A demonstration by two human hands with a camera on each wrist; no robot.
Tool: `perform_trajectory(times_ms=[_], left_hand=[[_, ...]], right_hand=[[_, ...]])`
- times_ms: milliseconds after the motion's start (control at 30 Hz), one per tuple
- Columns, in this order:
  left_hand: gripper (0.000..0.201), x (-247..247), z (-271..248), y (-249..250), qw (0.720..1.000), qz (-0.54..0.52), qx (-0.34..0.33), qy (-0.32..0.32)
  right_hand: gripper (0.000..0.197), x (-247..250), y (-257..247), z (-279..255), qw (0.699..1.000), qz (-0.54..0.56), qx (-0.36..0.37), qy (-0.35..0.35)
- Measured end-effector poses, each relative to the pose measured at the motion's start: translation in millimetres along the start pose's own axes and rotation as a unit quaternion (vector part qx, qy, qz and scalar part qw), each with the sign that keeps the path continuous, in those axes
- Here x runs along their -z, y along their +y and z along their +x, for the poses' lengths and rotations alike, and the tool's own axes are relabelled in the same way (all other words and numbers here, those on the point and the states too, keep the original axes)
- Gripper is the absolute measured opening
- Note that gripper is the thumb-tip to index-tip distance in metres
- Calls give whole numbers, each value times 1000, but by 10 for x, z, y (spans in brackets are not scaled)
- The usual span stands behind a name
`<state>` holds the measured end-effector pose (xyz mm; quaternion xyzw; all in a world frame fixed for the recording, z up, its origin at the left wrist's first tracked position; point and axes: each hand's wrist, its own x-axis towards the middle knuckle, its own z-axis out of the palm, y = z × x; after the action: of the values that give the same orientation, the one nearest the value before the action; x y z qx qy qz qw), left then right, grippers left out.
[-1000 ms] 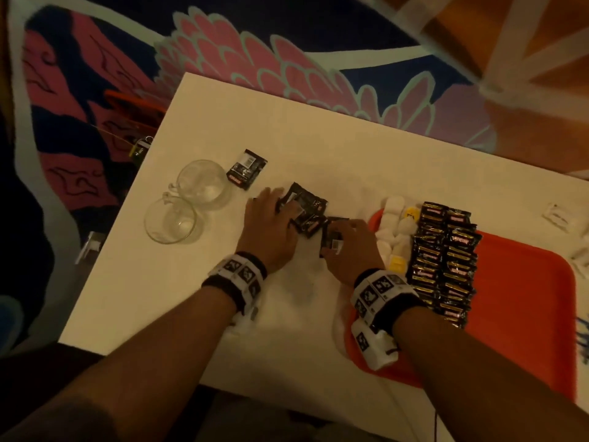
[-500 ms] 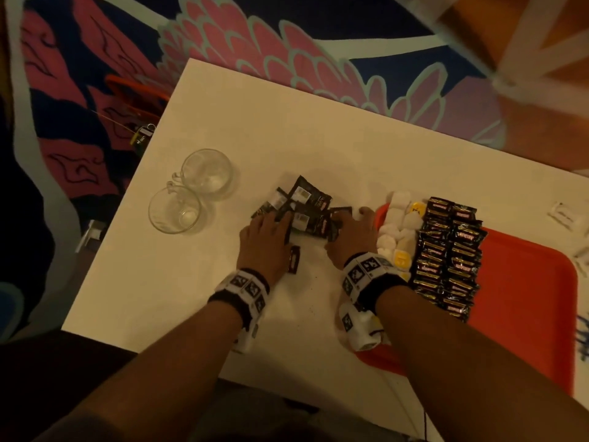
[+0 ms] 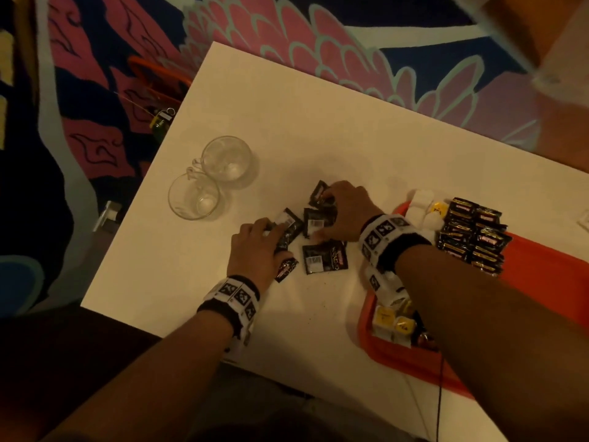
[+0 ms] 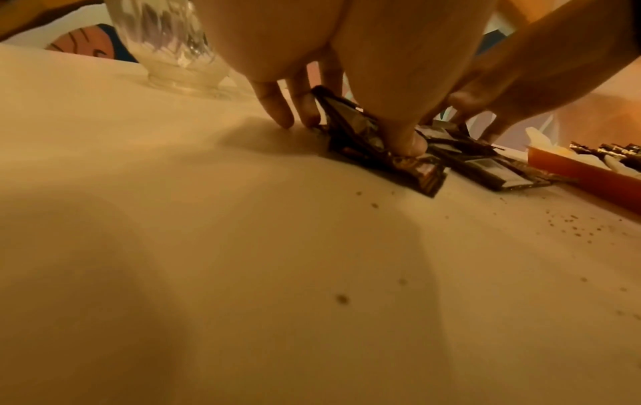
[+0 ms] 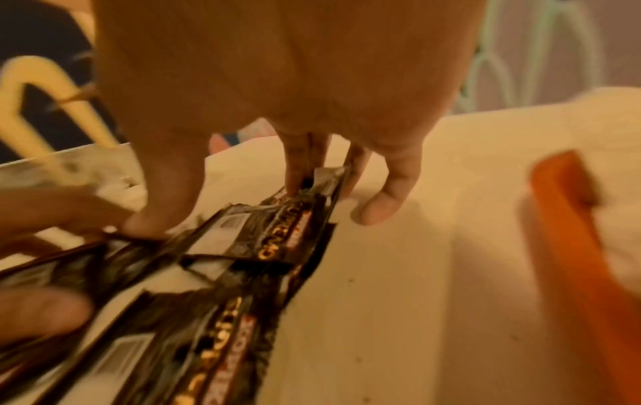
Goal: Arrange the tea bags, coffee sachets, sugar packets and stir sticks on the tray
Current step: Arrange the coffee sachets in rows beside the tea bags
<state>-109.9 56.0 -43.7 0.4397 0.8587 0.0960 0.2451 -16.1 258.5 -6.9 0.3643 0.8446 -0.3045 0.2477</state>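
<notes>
I count five loose coffee sachets in view on the white worktop, clustered left of the orange tray; more may sit under the hands. They point all ways: nearest one lies flat with its long axis across the view, one at the far end is tipped with its long axis running away from me, the small one by the left wrist lies diagonal.

Left hand: fingers curled down over one sachet, thumb pressing on it from the near side, sachet lifted at one edge. Right hand: fingers extended, tips pressing on the sachets; little finger touches bare worktop. No pinch visible there.

On the tray: two columns of dark sachets stacked crosswise, too overlapped to count. Beside them white and yellow packets at the tray's far-left corner, more yellow ones at the near-left corner, partly hidden by the right forearm.

Two clear glass mugs stand touching, well left of the cluster. Dark crumbs speckle the worktop in the left wrist view.
</notes>
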Motion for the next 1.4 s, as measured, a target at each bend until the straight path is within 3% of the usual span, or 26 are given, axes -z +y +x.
perform_trajectory(times_ms=[100, 167, 267, 400, 533, 667, 800, 900, 1000, 1033, 1067, 1133, 1200, 1300, 1400], left_hand=[[59, -39, -49, 7, 998, -55, 40, 15], [56, -54, -48, 33, 994, -84, 71, 21], [53, -67, -20, 84, 992, -84, 87, 26], [64, -33, 10, 87, 987, -120, 107, 17], [37, 59, 25, 27, 978, -166, 128, 6], [26, 139, 28, -4, 950, -264, 163, 11], [25, 54, 8, 246, 942, -310, 127, -24], [27, 25, 11, 464, 935, -328, 135, -33], [26, 76, 17, 590, 932, -341, 124, 0], [25, 93, 11, 614, 933, -340, 113, 10], [24, 121, -4, 637, 933, -343, 106, 12], [23, 151, -29, 675, 924, -372, 93, 5], [19, 216, -72, 737, 889, -447, 96, -20], [21, 375, -170, 857, 822, -554, 115, -68], [38, 531, -280, 909, 747, -648, 122, -81]], right_hand=[[106, -231, -88, -174, 991, -112, 66, -21], [94, -404, -60, -291, 988, -129, 79, 4], [74, -566, -16, -387, 996, -50, 63, 26], [53, -653, -48, -441, 997, 64, 19, 36], [43, -656, -41, -483, 989, 125, -33, 75], [33, -651, -42, -502, 973, 174, -79, 128], [25, -717, -118, -544, 964, 246, -57, 84], [20, -745, -221, -636, 917, 387, -70, 68], [23, -694, -214, -773, 797, 593, -103, 50], [17, -665, -207, -840, 769, 630, -98, 40], [13, -633, -203, -899, 764, 638, -89, 38], [32, -614, -145, -947, 837, 541, -52, 67], [34, -571, -94, -991, 901, 419, -32, 107], [26, -487, -36, -1095, 922, 359, -17, 146], [27, -391, -10, -1242, 900, 398, -9, 176]])
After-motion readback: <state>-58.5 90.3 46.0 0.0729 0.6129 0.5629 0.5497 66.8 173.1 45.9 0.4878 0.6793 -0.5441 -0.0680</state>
